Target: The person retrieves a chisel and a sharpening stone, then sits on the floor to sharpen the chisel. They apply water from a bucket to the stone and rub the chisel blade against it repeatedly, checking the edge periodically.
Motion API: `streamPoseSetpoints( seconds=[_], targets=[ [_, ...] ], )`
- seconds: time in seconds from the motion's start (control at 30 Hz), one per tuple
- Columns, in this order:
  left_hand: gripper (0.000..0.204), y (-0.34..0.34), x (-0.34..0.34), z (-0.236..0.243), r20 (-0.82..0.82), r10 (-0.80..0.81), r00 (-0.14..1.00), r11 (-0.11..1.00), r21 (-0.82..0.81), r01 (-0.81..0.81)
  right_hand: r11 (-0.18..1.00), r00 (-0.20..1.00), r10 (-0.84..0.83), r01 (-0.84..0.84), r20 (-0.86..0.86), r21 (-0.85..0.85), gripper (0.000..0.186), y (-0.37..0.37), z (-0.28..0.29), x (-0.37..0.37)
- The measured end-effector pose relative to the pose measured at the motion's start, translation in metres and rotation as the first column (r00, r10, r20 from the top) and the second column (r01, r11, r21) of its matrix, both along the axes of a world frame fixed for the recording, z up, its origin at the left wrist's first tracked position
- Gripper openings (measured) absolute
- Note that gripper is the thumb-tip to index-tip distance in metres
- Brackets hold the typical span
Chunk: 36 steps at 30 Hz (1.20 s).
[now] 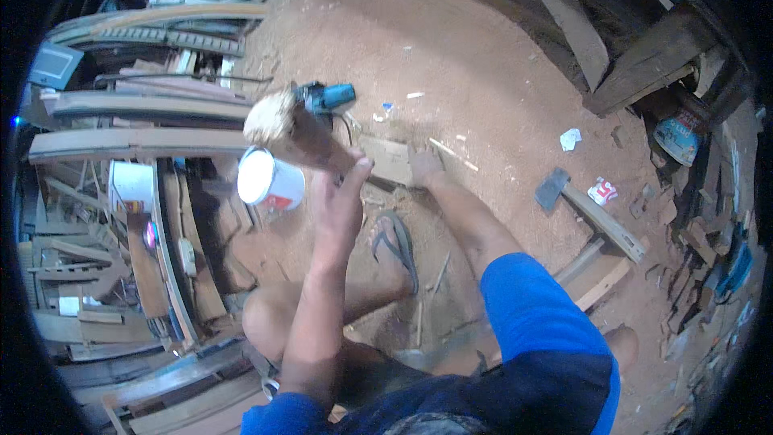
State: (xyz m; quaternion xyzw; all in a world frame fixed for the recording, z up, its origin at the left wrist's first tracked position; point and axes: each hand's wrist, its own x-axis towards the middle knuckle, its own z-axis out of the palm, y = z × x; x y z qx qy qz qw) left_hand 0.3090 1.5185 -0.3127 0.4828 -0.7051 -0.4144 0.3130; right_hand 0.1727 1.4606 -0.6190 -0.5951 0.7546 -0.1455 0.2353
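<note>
My left hand [338, 205] is raised in front of me, wrapped round a thick wooden club [318, 141]. The club's pale, frayed end [270, 119] points away to the left. Low at the ground, my right hand [425, 167] grips the right end of a short flat wooden board [385, 157]; some of its fingers are hard to make out. Just beyond the club lies a teal power tool [328, 97], partly hidden by it. A lidded white bucket [278, 181] stands left of my left forearm.
A hatchet [552, 188] with a wooden handle lies at the right, its handle end by a wooden frame piece [600, 274]. Long curved timbers [137, 143] and planks fill the left side. Offcuts [704, 234] pile up at the far right. My sandalled foot [394, 246] rests near the board.
</note>
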Motion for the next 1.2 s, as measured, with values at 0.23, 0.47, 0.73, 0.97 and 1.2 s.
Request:
streamPoseSetpoints(
  seconds=[0.23, 0.47, 0.73, 0.97, 1.2],
  targets=[
    [0.019, -0.009, 0.020, 0.000, -0.156, -0.089, 0.984, 0.989, -0.130, 0.068, 0.905, 0.141, -0.415, -0.030, 0.899, 0.423, 0.081, 0.107, 0.016, -0.019],
    [0.020, 0.006, 0.045, 0.024, -0.175, -0.111, 0.978, 0.991, -0.095, 0.096, 0.836, 0.732, -0.543, 0.423, 0.412, 0.350, 0.052, 0.178, -0.038, 0.034],
    [0.034, 0.003, 0.088, 0.083, 0.402, -0.333, 0.853, 0.890, -0.164, 0.425, 0.531, 0.560, -0.303, 0.771, 0.771, -0.352, 0.043, 0.194, 0.182, 0.053],
    [0.034, -0.015, 0.071, 0.057, 0.907, -0.277, 0.318, 0.559, -0.117, 0.821, 0.752, 0.870, -0.130, -0.226, -0.476, -0.619, 0.071, 0.249, 0.376, 0.058],
    [0.049, -0.040, 0.118, -0.060, 0.304, -0.514, 0.803, 0.768, -0.255, 0.588, 0.994, 0.993, -0.105, 0.104, -0.055, -0.018, 0.069, 0.224, 0.205, 0.086]
  ],
)
